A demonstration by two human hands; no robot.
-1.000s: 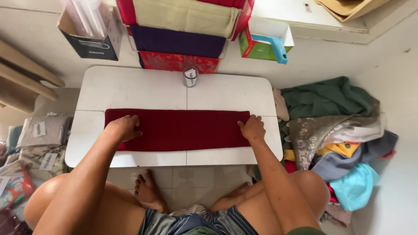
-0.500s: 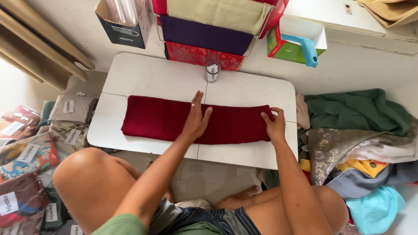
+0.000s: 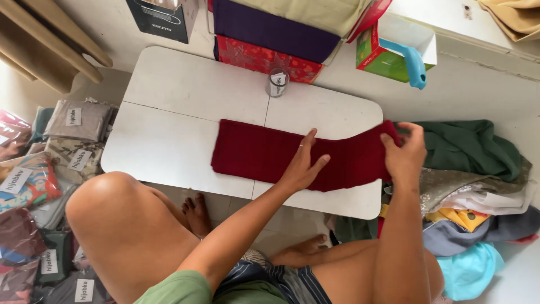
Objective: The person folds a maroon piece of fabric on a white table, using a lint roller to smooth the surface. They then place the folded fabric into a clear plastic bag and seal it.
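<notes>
Right end of the cloth lifted, left hand moved to its middle

A second ago both hands pressed flat on the two ends of the dark red folded cloth [image 3: 264, 155]; now the left hand [image 3: 302, 164] lies flat, fingers spread, near its middle, and the right hand [image 3: 404, 153] has pinched the end beside it and raised it off the surface [image 3: 185, 107].

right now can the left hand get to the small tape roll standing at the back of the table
Probably yes. The left hand lies flat on the dark red cloth, and only bare white table lies between it and the tape roll. Nothing blocks a forward reach.
</notes>
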